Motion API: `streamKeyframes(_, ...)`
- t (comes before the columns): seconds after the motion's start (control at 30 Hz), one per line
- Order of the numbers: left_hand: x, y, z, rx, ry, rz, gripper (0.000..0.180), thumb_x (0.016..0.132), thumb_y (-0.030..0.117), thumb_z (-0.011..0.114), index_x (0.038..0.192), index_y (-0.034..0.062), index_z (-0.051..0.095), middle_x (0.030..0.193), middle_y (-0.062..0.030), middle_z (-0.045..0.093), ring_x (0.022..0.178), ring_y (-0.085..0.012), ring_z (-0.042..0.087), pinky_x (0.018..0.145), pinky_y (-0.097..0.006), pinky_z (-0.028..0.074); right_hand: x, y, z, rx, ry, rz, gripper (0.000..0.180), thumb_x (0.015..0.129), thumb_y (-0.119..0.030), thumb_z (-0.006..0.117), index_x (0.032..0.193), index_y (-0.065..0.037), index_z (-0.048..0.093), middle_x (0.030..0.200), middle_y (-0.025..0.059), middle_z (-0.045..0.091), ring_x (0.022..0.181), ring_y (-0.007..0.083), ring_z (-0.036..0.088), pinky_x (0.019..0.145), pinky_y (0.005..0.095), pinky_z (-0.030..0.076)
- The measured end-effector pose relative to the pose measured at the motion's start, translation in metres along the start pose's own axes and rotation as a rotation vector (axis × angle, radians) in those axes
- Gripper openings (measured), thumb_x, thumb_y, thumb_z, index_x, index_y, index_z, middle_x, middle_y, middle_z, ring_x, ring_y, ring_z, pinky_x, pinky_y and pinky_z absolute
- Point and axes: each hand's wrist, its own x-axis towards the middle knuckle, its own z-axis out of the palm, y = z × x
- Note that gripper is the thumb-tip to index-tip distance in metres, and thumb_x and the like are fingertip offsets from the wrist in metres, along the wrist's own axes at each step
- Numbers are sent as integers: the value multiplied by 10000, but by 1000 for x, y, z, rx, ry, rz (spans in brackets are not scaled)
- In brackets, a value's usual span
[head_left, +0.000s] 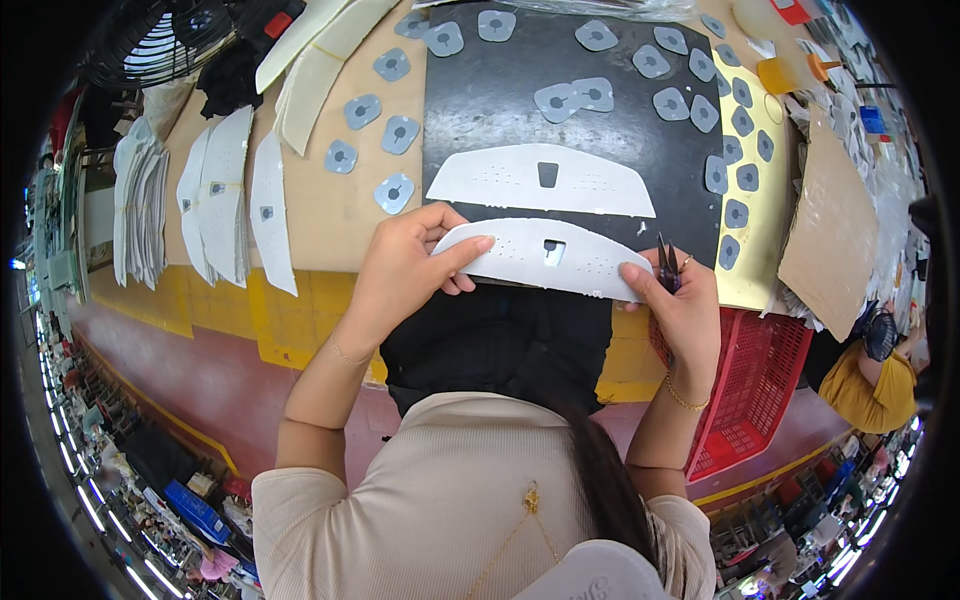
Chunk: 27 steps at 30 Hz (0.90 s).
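Between my two hands is a white curved panel (505, 258) with small punched holes and a cutout, in which a small grey and dark piece shows. My left hand (400, 262) pinches its left end, thumb on top. My right hand (685, 305) grips the right end with the thumb. Small dark thread snips (668, 268) are also tucked in my right hand, blades pointing away from me. Just beyond, a similar white panel (500, 182) lies flat on the black mat (500, 105), the dark mat showing through its cutout.
Several grey rounded patches (397, 133) lie on the table, mat and yellow sheet (760, 200). Stacked white panels (222, 205) and a fan (155, 40) are at left. Cardboard (828, 225), an amber bottle (785, 73), a red basket (745, 400) and another person (870, 390) are at right.
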Motion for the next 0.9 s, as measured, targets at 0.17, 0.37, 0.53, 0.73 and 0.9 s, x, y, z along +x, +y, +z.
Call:
streamKeyframes(0.17,3,0,1,10,24,-51,197,887,135,727,891,-39,636,785,-77,692,543,-79,634,451,-181,472,0,-7,7,-35,65,47,242,855,-181,769,921,38,692,659,17,628,521,58,595,487,190,445)
streamKeyframes(0.37,3,2,1,28,19,-61,191,886,133,727,889,-36,638,779,-74,692,531,-76,635,441,-174,463,0,-18,9,-137,84,99,252,848,-197,777,908,34,694,651,16,627,501,56,588,472,195,425)
streamKeyframes(0.53,4,1,2,39,26,-52,155,883,102,729,892,-8,620,754,-70,676,503,-84,621,424,-175,457,0,-20,9,-154,82,128,259,844,-211,781,896,28,694,632,10,619,495,49,587,459,187,406)
streamKeyframes(0.73,3,1,2,31,30,-66,152,884,101,728,892,-6,620,761,-72,678,507,-80,621,428,-170,455,0,-19,9,-159,82,126,262,841,-218,785,888,23,693,625,5,615,494,46,588,447,186,397)
streamKeyframes(0.9,3,2,2,47,31,-65,150,883,99,728,900,-7,623,763,-73,679,508,-77,622,431,-165,453,0,-18,9,-174,84,112,264,840,-220,786,886,23,693,617,5,612,486,47,585,446,187,398)
